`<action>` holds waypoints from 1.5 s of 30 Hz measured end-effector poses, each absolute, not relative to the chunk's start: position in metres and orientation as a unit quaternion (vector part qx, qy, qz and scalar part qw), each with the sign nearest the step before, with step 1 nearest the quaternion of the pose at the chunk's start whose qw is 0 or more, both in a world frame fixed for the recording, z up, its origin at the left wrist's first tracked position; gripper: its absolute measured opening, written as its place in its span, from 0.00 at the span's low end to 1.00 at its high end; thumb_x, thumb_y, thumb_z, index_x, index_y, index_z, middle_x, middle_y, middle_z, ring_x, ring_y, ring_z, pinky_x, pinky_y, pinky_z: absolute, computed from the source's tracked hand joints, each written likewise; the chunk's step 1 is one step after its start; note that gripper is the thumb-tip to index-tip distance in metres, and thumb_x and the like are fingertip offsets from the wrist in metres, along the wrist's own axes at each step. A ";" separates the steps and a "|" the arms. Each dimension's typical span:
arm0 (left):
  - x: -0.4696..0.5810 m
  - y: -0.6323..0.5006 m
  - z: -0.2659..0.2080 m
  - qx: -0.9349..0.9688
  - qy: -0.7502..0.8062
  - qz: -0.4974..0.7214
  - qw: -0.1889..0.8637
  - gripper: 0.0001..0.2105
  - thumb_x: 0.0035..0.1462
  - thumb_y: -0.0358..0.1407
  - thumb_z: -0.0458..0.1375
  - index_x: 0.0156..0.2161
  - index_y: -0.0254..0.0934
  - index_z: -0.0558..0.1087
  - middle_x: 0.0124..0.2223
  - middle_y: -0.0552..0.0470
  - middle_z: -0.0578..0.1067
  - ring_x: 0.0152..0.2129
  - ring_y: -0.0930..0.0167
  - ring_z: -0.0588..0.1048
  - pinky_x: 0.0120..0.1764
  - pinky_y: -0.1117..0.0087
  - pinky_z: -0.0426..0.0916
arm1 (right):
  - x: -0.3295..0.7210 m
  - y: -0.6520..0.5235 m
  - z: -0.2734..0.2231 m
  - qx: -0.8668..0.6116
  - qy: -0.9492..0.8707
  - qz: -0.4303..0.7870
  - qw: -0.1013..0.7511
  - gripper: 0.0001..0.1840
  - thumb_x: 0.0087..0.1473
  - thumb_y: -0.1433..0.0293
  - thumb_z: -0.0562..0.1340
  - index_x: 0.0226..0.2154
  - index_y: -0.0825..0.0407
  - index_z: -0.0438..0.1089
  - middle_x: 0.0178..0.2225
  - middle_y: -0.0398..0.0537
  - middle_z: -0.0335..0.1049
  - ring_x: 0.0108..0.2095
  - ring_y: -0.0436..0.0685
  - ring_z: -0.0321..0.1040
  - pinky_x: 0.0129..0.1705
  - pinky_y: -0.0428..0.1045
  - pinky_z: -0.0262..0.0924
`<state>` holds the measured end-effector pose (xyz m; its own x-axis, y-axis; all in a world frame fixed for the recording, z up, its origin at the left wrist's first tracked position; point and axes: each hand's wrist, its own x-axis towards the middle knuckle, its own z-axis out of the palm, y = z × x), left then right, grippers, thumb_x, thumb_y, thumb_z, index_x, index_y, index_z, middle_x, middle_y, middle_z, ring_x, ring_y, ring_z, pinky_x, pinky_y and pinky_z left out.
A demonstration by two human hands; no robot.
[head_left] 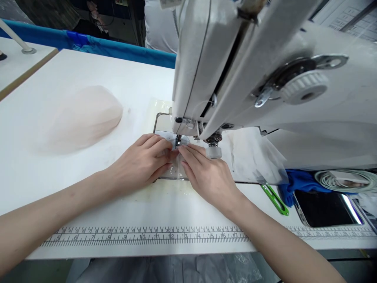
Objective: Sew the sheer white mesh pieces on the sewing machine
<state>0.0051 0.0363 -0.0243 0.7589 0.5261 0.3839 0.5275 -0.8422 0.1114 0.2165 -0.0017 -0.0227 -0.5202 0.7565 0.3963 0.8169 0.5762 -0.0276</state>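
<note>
Both hands meet at the presser foot [178,141] of a white sewing machine [203,59]. On the left of the foot, my left hand [147,159] has its fingers curled in a pinch. My right hand [207,175] lies just to the right, fingers together and tips pressed down close to the needle. Between and beneath the fingertips is a thin see-through material [176,169], mostly covered by the hands; its exact kind is unclear. A sheer pale pink fabric piece [88,118] rests on the table to the left.
Right of the machine bed are white sheer fabric [253,155], a green-handled cutter [275,199], a phone [326,208], blue cloth [300,182] and a coiled pale cord [344,181]. A ruler strip [147,236] runs along the table's front edge. People sit beyond a blue cloth border [118,46].
</note>
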 end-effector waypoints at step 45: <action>0.004 0.021 -0.026 -0.938 -0.272 -0.192 0.096 0.24 0.64 0.49 0.51 0.55 0.31 0.71 0.54 0.40 0.74 0.53 0.60 0.73 0.63 0.48 0.55 | 0.223 0.002 -0.023 -0.412 -0.878 -0.144 0.196 0.12 0.62 0.72 0.57 0.38 0.55 0.77 0.37 0.50 0.79 0.42 0.56 0.73 0.46 0.51 0.65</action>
<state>0.0038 0.0209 -0.0256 0.7788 0.4732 0.4119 0.5466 -0.8340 -0.0755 0.2231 0.0024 -0.0233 -0.5838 0.6676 0.4621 0.7802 0.6188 0.0917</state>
